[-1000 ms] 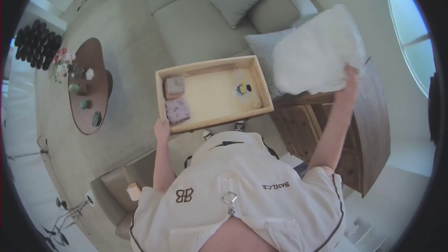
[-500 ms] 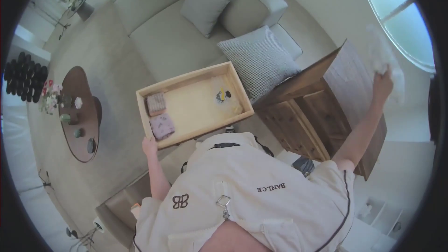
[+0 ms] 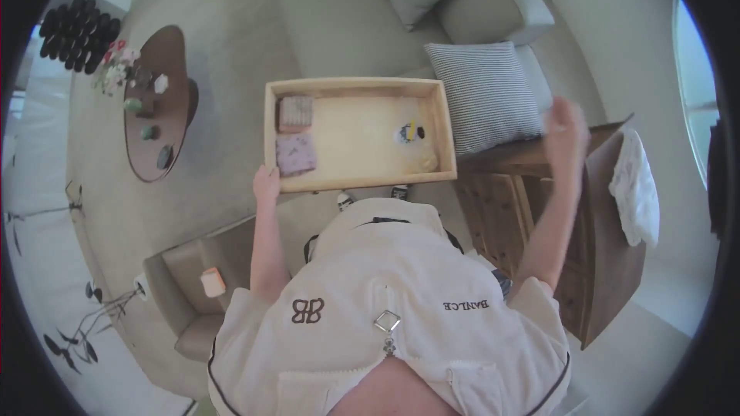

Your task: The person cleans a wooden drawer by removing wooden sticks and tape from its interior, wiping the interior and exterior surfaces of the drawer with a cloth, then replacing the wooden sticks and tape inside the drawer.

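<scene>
The left hand point(image 3: 267, 183) grips one tray point(image 3: 354, 86) with two folded cloths point(image 3: 296, 155) near it. The right hand point(image 3: 567, 128), open and empty, is beside one towel point(image 3: 637, 189).

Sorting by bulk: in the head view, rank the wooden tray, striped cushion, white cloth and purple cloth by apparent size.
wooden tray
striped cushion
white cloth
purple cloth
Lens-edge distortion makes the white cloth's rank unsure.

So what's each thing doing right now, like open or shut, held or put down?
Left hand: fingers shut on the tray, at its corner.
Right hand: raised, open, empty.
Tray: held up, roughly level.
Folded cloths: two, lying flat in the tray.
Dresser: drawers shut.
White cloth: lying crumpled on the dresser top.
Striped cushion: lying on the sofa.
</scene>
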Demonstrator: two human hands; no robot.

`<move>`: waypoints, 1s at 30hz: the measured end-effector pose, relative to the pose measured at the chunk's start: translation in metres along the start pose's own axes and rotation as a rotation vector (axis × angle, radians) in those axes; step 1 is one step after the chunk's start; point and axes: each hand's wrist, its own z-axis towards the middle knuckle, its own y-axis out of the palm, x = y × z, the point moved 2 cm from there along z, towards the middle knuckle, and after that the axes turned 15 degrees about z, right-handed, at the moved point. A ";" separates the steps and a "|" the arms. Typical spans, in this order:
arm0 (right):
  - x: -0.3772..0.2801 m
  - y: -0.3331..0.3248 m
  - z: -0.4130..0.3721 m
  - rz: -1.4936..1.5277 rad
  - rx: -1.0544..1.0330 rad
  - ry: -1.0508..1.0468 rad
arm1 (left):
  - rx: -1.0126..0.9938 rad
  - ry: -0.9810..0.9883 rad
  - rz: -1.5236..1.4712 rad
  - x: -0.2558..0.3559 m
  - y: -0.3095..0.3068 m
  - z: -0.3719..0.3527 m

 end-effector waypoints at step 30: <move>-0.154 0.416 -0.078 0.791 -0.979 1.004 | -0.003 0.085 0.028 0.062 -0.043 -0.067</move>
